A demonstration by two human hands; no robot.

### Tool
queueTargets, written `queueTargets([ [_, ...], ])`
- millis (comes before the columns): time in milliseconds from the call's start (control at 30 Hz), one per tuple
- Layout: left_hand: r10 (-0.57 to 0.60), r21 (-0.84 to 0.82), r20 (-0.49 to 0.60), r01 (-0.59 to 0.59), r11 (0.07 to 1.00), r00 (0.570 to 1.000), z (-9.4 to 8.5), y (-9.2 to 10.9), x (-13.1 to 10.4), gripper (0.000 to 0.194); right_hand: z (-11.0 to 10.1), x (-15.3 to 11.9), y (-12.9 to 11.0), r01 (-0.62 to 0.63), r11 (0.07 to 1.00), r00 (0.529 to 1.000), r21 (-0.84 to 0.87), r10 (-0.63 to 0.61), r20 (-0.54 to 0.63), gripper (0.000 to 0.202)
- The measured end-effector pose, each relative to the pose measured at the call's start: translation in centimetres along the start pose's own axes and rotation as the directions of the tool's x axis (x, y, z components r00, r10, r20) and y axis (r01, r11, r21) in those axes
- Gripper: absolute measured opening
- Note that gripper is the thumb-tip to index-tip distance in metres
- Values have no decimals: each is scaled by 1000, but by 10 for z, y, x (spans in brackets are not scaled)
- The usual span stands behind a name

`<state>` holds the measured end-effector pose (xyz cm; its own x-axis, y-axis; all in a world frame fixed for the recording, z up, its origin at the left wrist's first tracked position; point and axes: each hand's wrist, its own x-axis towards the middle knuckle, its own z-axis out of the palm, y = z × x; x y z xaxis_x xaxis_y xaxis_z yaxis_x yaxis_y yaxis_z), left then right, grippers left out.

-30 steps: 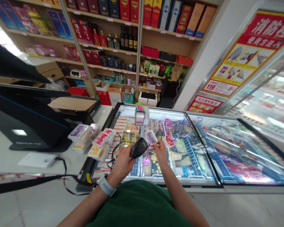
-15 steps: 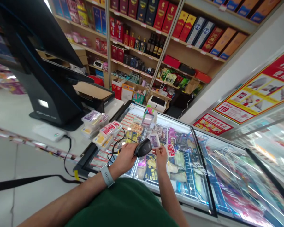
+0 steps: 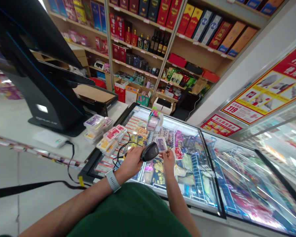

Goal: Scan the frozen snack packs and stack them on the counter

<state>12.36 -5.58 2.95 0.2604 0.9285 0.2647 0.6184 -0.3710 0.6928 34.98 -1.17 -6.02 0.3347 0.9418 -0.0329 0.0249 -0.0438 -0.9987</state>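
My left hand (image 3: 132,162) is wrapped round a black handheld scanner (image 3: 150,151), whose cable loops down to the left. With its fingertips my right hand (image 3: 167,158) pinches the near edge of a small clear box with a purple label (image 3: 160,144), just right of the scanner's head. Beside those fingers lies a box with a red label (image 3: 177,153) on the freezer's glass top (image 3: 187,127). Left of the scanner, boxes with red and yellow labels (image 3: 111,140) are piled, and purple-labelled boxes (image 3: 95,121) are stacked by them.
A black monitor stand (image 3: 51,98) rises from the white counter (image 3: 10,113) at the left. A white device (image 3: 51,139) with a cable lies near the counter's edge. A container of colourful items (image 3: 155,120) stands on the freezer's far side. Shelves (image 3: 138,49) of boxes and bottles stand behind.
The view has shifted slightly. The purple-labelled box stays in my right hand beside the scanner; both hands have barely moved.
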Motion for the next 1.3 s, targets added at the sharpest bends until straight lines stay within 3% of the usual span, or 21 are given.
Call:
queueTargets([
  [667,-34,26,2,33,999,999,8,-4,2,51,-2,-1,-3,-28,1000,1000,-3,28,-3,32],
  [1300,-39,95,30,36,995,999,9,-8,2,54,-4,2,-1,-14,998,997,53,18,-79,34],
])
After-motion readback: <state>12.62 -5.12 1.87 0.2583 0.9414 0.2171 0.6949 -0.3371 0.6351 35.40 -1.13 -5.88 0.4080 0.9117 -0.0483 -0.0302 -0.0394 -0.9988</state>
